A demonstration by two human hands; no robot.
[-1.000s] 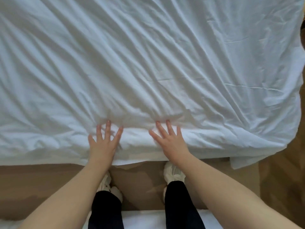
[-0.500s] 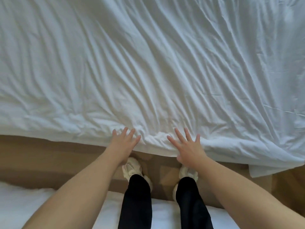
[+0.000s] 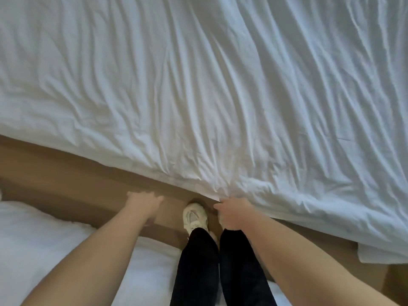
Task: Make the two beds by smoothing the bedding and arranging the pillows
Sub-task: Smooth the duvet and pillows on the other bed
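While right hand (image 3: 234, 214) is gripping near edge of duvet (image 3: 220, 96), lying wrinkled across far side, left hand (image 3: 143, 203) is hovering loose, holding nothing, over bed base (image 3: 66, 173). One-sided pulling is risking skewing duvet, deepening creases fanning from grip.

The far bed (image 3: 66, 168) carried a white duvet (image 3: 220, 85), thickly creased, its folds running down toward the near edge. There it hung a little over the tan base, and at the right one corner drooped lower. A second bed's white bedding (image 3: 44, 250) lay at the near left. Between the two, a pale shoe (image 3: 195, 217) stood on the brown floor (image 3: 397, 282).
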